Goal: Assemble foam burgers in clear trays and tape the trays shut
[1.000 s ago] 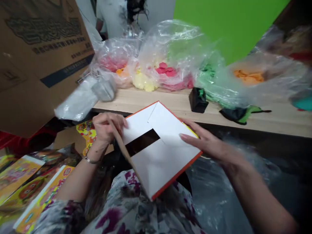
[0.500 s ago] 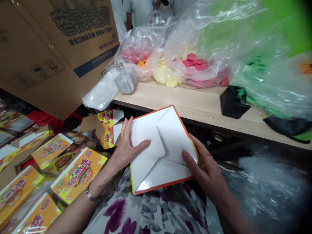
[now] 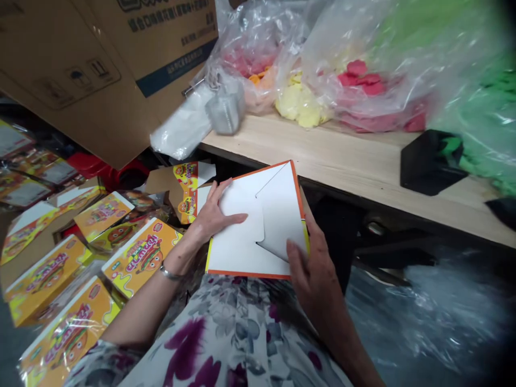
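Note:
Between my two hands is a cardboard box (image 3: 242,244), its white flapped face turned up and orange and yellow showing along its edges. The flaps overlap near the middle, and the lower right one stands slightly raised. My left hand (image 3: 215,215) grips the upper left side, thumb lying across the white face and fingers along the edge. On the right side, my right hand (image 3: 312,255) holds the edge with its thumb on top by the raised flap; its other fingers are partly hidden behind the box. The box rests against the floral clothing on my lap.
Several printed orange boxes (image 3: 141,255) lie at the left, below a large brown carton (image 3: 100,70). Ahead runs a wooden table (image 3: 342,156) with plastic bags of coloured pieces (image 3: 358,83) and a black holder (image 3: 429,161). Clear plastic (image 3: 419,317) lies at lower right.
The flaps now lie flatter, closer together over the box. The box has turned slightly and tilted, my hands moving with it. The whole view has shifted, tilting downward and leftward.

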Demonstrator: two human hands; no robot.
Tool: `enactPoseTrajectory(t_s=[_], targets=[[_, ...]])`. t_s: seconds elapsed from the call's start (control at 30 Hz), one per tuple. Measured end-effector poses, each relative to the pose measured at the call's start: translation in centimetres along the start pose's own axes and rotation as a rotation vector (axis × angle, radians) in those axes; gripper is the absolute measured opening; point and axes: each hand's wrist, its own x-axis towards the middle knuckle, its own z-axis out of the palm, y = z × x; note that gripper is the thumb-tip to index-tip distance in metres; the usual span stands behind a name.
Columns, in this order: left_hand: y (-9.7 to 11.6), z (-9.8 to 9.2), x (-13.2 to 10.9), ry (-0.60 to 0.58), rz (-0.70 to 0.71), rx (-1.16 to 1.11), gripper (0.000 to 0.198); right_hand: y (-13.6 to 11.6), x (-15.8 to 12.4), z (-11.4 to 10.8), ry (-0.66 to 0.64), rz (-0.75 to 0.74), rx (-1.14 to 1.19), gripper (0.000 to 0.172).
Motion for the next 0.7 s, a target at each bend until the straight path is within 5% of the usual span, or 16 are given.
enactPoseTrajectory(t_s=[0.2,0.33,0.47,0.7], targets=[[-0.5,-0.3,-0.6,-0.051,0.015,0.038,0.091,-0.5,-0.8,0.6,-0.056,-0.060,-0.005,0.055],[0.8,1.3,-2.6,0.031,0.220,0.185,0.054,-0.3,-0.5,0.1,-0.029,-0.042,0.016,0.054],[2.2,2.8,-4.0,-0.030,0.240,0.351,0.068,-0.2,-0.6,-0.3,-0.069,-0.019,0.027,0.055],[2.8,5.0,-3.8,0.047,0.143,0.533,0.072,0.9,-1.4,0.0,-0.103,0.101,0.108,0.055]])
